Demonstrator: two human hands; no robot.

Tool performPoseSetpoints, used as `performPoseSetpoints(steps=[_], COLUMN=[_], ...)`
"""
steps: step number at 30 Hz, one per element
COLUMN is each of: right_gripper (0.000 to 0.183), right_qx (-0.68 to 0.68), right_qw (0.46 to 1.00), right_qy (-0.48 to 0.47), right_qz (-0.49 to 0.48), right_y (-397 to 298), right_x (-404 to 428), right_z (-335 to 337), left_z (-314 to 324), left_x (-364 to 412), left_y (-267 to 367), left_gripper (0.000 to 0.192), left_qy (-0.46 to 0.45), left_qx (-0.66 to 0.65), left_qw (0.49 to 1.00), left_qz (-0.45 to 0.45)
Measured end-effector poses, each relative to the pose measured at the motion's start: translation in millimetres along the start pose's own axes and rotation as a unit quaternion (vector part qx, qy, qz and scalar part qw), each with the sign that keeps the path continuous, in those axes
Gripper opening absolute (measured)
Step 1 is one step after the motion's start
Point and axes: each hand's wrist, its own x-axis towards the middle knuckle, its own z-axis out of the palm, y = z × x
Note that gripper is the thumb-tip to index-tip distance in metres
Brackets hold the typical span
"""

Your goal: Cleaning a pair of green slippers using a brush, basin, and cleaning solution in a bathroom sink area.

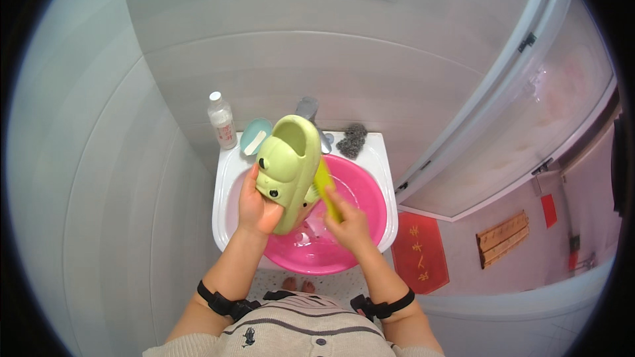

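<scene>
My left hand (260, 208) grips a light green slipper (297, 173) with a raised cartoon face, holding it tilted up over a pink plastic basin (374, 198). In my right hand (347, 223) is a yellow-green scrubbing brush (325, 186), its bristles facing the slipper's right side. Part of what looks like a second green slipper (308, 199) shows behind the held one; most of it is hidden. The basin stands in the white washbasin (223, 228) and holds some water.
Along the washbasin's back stand a clear bottle (222, 121), a teal soap dish (264, 126) with a white bar, a grey faucet (307, 108) and a dark scouring pad (352, 141). A framed glass door (516, 124) is at right, a red mat (420, 253) on the floor beyond.
</scene>
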Motion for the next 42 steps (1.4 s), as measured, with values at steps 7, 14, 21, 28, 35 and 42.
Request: performPoseSetpoints(steps=[7, 14, 21, 28, 35, 42], right_gripper=[0.056, 0.055, 0.054, 0.056, 0.050, 0.050], right_qx=[0.021, 0.013, -0.010, -0.179, -0.185, -0.157], right_qw=[0.973, 0.970, 0.976, 0.968, 0.964, 0.963], right_qy=[0.089, 0.006, -0.012, -0.026, -0.123, -0.139], right_qz=[-0.212, -0.243, -0.217, -0.172, -0.150, -0.167], right_y=[-37.7, 4.0, -22.4, -11.3, -13.0, -6.2], right_x=[38.1, -21.7, 0.4, 7.0, 21.9, 18.9], right_z=[-38.9, 31.3, -8.3, -45.5, -34.9, -41.1], left_z=[-15.7, -34.5, -33.1, -47.3, -71.6, -56.8], left_x=[-9.1, 2.2, -2.4, -3.4, -6.1, 10.4], left_y=[-0.3, -2.9, -1.0, -5.4, 22.2, 38.2], left_gripper=[0.042, 0.034, 0.037, 0.036, 0.038, 0.034], left_qy=[0.042, 0.088, 0.048, 0.072, 0.065, -0.002], left_qx=[0.070, 0.029, 0.051, 0.177, 0.433, 0.501], left_qw=[0.997, 0.996, 0.997, 0.979, 0.898, 0.865], left_qz=[-0.013, 0.017, 0.012, 0.078, 0.045, -0.022])
